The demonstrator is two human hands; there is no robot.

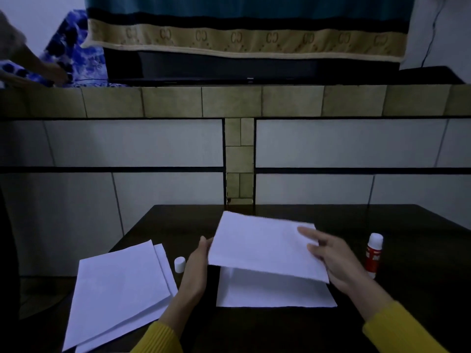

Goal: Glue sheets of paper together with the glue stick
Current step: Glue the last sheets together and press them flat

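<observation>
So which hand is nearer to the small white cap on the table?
The left hand. It holds the left edge of the raised sheet just right of the white cap. The right hand holds the sheet's right side, far across, near the glue stick.

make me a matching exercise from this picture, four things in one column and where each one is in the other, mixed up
Things:
1. glue stick
2. white cap
3. stack of sheets
4. lifted sheet

Places:
A. held between both hands above another sheet
B. upright on the table, right of the right hand
C. flat on the table's left side
D. on the table, just left of the left hand

Pairs: 1-B, 2-D, 3-C, 4-A
</observation>
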